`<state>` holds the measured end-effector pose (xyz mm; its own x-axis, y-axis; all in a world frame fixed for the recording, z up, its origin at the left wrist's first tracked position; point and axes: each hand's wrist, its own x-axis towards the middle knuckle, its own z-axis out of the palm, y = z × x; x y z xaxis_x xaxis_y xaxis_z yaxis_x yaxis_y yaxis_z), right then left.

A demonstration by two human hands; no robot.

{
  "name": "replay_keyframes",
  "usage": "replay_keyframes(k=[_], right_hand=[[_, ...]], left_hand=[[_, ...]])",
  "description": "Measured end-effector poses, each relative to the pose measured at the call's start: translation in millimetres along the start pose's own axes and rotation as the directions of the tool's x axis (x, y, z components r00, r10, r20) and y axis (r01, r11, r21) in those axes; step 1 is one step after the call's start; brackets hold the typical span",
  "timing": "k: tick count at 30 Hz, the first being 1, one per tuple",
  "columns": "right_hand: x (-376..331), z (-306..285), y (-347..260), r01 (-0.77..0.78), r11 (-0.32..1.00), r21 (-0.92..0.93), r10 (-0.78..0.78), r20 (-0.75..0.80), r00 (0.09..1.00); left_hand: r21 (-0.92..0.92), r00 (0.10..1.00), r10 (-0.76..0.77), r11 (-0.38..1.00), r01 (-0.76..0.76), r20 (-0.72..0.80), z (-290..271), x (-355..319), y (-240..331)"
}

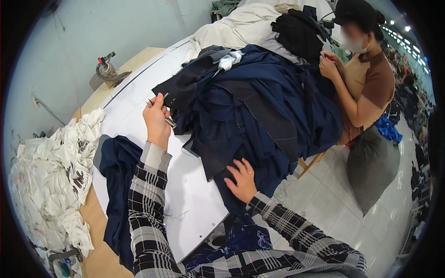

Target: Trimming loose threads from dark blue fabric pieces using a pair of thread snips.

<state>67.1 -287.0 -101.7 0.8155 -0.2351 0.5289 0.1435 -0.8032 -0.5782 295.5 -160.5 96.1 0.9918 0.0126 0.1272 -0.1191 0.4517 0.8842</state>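
A large heap of navy garments point(269, 106) with dark panels and loose thread ends covers the table in front of me. At its left edge my left hand point(157, 120) is closed round small metal thread snips point(170, 123), which stick out on both sides of the fist. The thumb of that hand meets the edge of a black cloth piece point(178, 85); whether it pinches the cloth I cannot tell. Lower down, my right hand point(242, 180) lies on the navy cloth near the heap's front edge, fingers spread, holding nothing.
Another navy garment point(119, 185) hangs over the white table point(185, 204) by my left forearm. White printed cloth point(55, 180) is piled at the far left. Across the heap stands a co-worker point(366, 78), hands raised together. A stuffed grey sack point(374, 167) sits on the tiled floor.
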Motion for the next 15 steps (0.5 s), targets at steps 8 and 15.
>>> replay_keyframes(k=[8, 15], right_hand=[[106, -75, 45, -0.102, 0.942, -0.321, 0.01, -0.275, 0.961], [142, -80, 29, 0.073, 0.949, -0.308, -0.166, -0.288, 0.943]], left_hand=[[-0.035, 0.943, 0.31, 0.948, -0.316, -0.124, 2, 73, 83], [0.052, 0.7, 0.702, 0.71, -0.703, -0.128, -88, 71, 223]])
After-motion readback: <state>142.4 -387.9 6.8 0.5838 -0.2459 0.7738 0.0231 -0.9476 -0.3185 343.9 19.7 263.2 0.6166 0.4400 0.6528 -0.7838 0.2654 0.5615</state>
